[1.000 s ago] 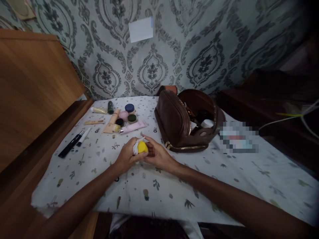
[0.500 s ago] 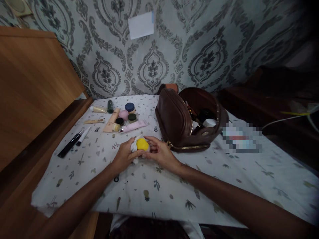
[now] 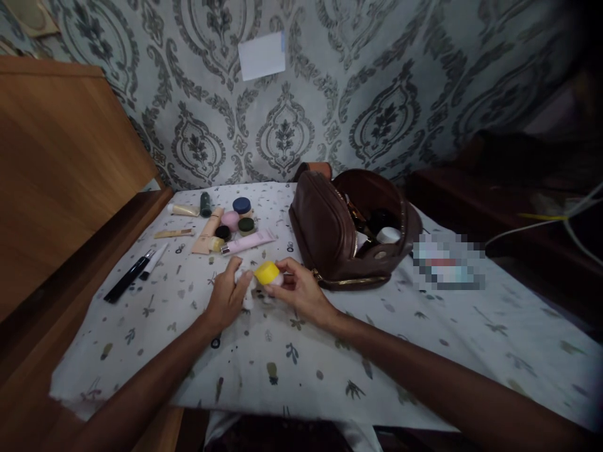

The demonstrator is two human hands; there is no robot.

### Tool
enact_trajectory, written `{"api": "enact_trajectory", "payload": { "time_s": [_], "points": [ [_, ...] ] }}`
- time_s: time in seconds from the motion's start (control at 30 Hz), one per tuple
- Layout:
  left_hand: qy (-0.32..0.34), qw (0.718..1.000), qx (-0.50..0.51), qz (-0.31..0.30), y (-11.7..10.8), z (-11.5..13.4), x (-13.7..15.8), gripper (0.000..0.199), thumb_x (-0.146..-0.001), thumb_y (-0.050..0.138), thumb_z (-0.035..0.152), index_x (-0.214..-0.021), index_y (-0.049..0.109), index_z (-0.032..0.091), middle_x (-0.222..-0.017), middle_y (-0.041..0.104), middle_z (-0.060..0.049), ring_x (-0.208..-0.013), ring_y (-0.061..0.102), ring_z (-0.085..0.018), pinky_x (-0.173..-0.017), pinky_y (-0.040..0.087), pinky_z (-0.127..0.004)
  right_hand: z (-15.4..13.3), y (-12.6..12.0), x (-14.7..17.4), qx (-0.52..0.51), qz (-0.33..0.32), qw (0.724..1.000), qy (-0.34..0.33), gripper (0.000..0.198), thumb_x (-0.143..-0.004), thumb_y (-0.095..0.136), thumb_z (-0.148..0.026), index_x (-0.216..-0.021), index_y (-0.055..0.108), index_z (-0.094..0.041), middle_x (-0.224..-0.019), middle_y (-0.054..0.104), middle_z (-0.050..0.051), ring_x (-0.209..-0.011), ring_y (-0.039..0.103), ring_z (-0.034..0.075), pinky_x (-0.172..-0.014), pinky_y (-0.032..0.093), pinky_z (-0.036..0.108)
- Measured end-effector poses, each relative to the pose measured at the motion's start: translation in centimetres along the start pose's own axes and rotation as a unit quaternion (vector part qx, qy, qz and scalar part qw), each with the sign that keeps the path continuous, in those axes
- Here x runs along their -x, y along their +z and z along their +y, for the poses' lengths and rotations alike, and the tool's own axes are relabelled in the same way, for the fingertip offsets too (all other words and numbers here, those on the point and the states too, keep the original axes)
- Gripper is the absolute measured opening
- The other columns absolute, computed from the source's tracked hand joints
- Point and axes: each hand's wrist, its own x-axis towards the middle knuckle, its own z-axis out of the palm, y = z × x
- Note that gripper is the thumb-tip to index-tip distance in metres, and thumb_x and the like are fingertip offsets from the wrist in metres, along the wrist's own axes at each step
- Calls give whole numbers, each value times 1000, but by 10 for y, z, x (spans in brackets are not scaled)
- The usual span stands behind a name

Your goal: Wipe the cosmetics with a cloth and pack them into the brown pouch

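Observation:
Between thumb and fingers, my right hand point(image 3: 304, 292) holds a small jar point(image 3: 267, 274) with a yellow lid and a pale body, tilted a little. A crumpled white tissue point(image 3: 248, 295) is gripped in my left hand point(image 3: 227, 295), just left of the jar. Both hands are above the cloth, near the front of a pink tube point(image 3: 248, 242). Right of my right hand stands a brown toiletry bag point(image 3: 320, 220), unzipped, with a white-lidded jar point(image 3: 389, 235) and other items inside, partly hidden.
Behind my left hand lie several cosmetics: a blue-lidded jar point(image 3: 242, 205), a peach tube point(image 3: 208, 231), a dark green tube point(image 3: 205, 204). A black pen-like tube point(image 3: 128, 276) is at the left. A wooden panel point(image 3: 70, 125) borders the left side; a patterned wall point(image 3: 282, 125) stands behind.
My left hand, with the tissue, has drawn left off the jar. The jar stays in my right hand and is now tipped, its pale side showing more.

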Motion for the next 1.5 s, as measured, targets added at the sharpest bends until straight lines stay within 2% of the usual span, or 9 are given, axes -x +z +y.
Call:
{"api": "enact_trajectory", "payload": {
  "time_s": [0.13,0.2,0.27,0.57,0.7,0.83,1.07,1.27,1.5],
  "points": [
    [176,977,-105,52,-1,-5,1,38,-98,36,50,-112,56,20,-99,64,-8,-91,60,-22,-80,48,-34,3,0,-2,-2,-10,1000,-2,42,-66,81,-39,-96,58,-19,-86,64,0,-75,62,14,-68,53,26],
    [256,953,-163,16,2,-7,0,42,-97,38,51,-118,59,21,-113,62,-12,-106,57,-26,-89,47,-38,5,0,-2,0,-25,1000,-9,41,-64,81,-39,-92,60,-18,-83,63,-1,-74,60,14,-67,52,25],
    [276,940,-200,-28,7,-6,0,41,-98,39,50,-118,60,22,-119,60,-13,-111,54,-27,-88,48,-38,6,1,-2,6,-40,999,-15,37,-63,81,-37,-86,60,-18,-81,61,-1,-73,58,13,-67,51,25],
    [85,991,-15,-97,7,6,-4,35,-100,32,45,-86,53,21,-81,55,-2,-77,53,-18,-74,43,-31,12,2,-1,-4,-59,998,-4,33,-62,80,-30,-83,58,-18,-75,57,-4,-70,56,13,-67,50,25],
    [-14,985,121,-118,7,3,-6,44,-99,31,55,-71,38,22,-64,39,4,-60,39,-13,-58,36,-27,11,2,2,20,-69,996,-44,35,-65,79,-29,-94,61,-19,-86,61,0,-79,60,16,-74,52,29],
    [-59,977,166,-121,8,-5,-10,49,-93,39,64,-68,38,21,-65,38,4,-62,37,-12,-59,35,-26,6,-1,6,116,-88,982,-121,38,-70,81,-32,-102,65,-19,-95,64,4,-85,61,19,-75,51,31],
    [-92,970,206,-89,8,-11,-15,48,-86,51,64,-68,38,21,-63,32,6,-58,33,-10,-55,32,-25,-1,-2,7,146,-82,971,-171,37,-77,78,-40,-106,63,-21,-97,65,5,-86,62,20,-76,50,32],
    [-60,978,178,-94,8,0,-7,43,-94,40,61,-75,37,23,-66,36,5,-61,39,-12,-59,36,-26,2,-3,5,199,-65,954,-212,30,-79,71,-20,-107,61,-22,-97,63,4,-89,61,20,-77,50,32],
    [32,991,62,-115,11,12,-2,27,-98,35,44,-82,41,23,-76,50,2,-73,49,-16,-70,37,-29,8,-3,11,349,-59,878,-323,37,-79,55,-4,-113,54,-19,-108,61,11,-105,57,26,-89,52,44]
  ]
}}
